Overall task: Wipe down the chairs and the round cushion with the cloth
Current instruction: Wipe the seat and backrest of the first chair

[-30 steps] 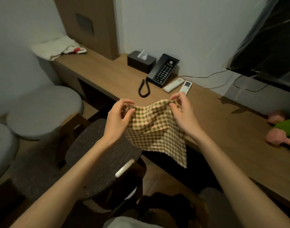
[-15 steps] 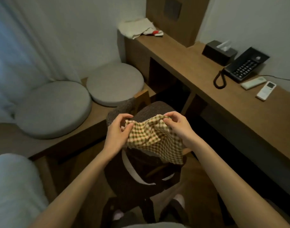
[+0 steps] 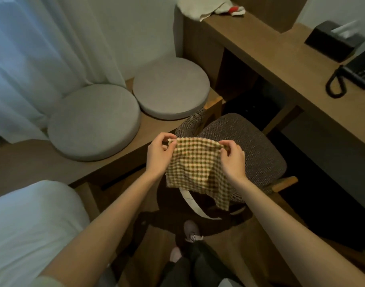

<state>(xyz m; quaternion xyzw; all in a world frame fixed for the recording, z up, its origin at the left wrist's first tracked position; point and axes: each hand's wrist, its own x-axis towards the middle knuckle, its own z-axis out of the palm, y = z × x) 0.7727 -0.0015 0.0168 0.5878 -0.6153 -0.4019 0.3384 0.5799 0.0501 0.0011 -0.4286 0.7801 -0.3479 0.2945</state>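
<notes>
A checked yellow-and-brown cloth (image 3: 195, 168) hangs spread between my hands, above a dark woven chair (image 3: 250, 148). My left hand (image 3: 157, 155) pinches its upper left corner and my right hand (image 3: 232, 160) pinches its upper right corner. The cloth's lower edge drapes over the chair's near side, hiding part of the seat. A second woven chair back (image 3: 190, 123) shows just behind the cloth. Two round grey cushions (image 3: 94, 121) (image 3: 171, 88) lie side by side on a low wooden bench (image 3: 32, 160) to the left.
A long wooden desk (image 3: 281, 59) runs along the right with a black tissue box (image 3: 334, 40), a black phone (image 3: 359, 73) and a folded white towel (image 3: 200, 7). White curtains (image 3: 32, 48) hang at the left. A white bed corner (image 3: 28, 230) is at lower left. My feet (image 3: 190, 230) stand on the wooden floor.
My view has swung left and down from the desk toward the chair and cushions. Both hands still hold the cloth, now stretched flatter between them over the chair.
</notes>
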